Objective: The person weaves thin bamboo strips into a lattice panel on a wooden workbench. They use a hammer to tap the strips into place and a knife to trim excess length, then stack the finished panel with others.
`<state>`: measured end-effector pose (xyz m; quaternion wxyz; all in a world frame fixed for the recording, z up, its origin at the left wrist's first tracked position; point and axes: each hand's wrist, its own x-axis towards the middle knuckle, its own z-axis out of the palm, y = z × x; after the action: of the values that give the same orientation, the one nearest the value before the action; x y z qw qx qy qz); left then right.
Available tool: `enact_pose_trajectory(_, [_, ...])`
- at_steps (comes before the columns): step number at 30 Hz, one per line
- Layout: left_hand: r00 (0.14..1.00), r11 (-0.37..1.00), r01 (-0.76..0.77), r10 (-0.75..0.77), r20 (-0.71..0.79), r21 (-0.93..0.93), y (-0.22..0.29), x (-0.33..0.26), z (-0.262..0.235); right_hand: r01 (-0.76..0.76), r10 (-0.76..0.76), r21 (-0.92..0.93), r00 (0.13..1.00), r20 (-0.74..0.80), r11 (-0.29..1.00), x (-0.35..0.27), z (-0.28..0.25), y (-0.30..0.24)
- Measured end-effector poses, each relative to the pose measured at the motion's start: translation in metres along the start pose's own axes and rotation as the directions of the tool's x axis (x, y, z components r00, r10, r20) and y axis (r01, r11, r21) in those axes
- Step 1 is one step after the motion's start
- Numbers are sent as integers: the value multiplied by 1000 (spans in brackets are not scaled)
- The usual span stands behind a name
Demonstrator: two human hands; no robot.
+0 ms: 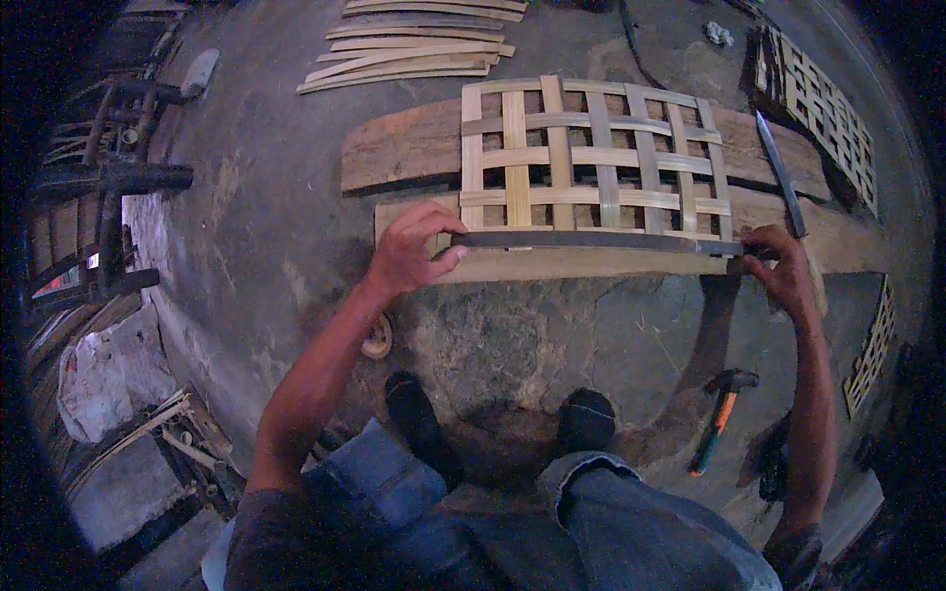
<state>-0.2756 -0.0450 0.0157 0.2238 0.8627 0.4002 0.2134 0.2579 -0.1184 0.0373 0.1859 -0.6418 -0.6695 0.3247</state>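
Observation:
A woven lattice panel [596, 156] of pale bamboo strips lies on wooden planks in front of me. Along its near edge runs a long, dark flat strip [591, 239], probably bamboo with its dark side up. My left hand [412, 251] pinches the strip's left end between thumb and fingers. At the other end, my right hand [781, 268] is closed on the strip, its fingertips partly hidden. A long knife [778, 167] rests just beyond my right hand, its blade pointing away.
Wooden planks [399, 148] bear the panel. Loose bamboo strips [414, 54] lie beyond. Other lattice panels [823, 108] are at the right. A hammer [721, 419] with an orange and green handle lies near my right forearm. At left stand a dark rack [118, 179] and a pale sack [113, 374].

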Motion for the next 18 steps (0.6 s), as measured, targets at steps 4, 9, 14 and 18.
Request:
enact_pose_trajectory(4, [1000, 1000, 16, -16, -6, -23, -1, -1, 0, 16, -16, 13, 1000, 7, 1000, 1, 0, -4])
enact_pose_trajectory(9, [1000, 999, 27, -28, -11, -46, -7, -5, -1, -15, 15, -4, 1000, 16, 1000, -1, 2, -3])
enact_pose_trajectory(14, [1000, 996, -5, 3, -27, -89, -15, -7, -3, -64, 64, 37, 998, 8, 997, -4, 5, 0])
enact_pose_trajectory(18, [1000, 996, -11, 8, -31, -92, -17, -8, -5, -107, 106, 45, 994, 34, 993, -4, 7, 6])
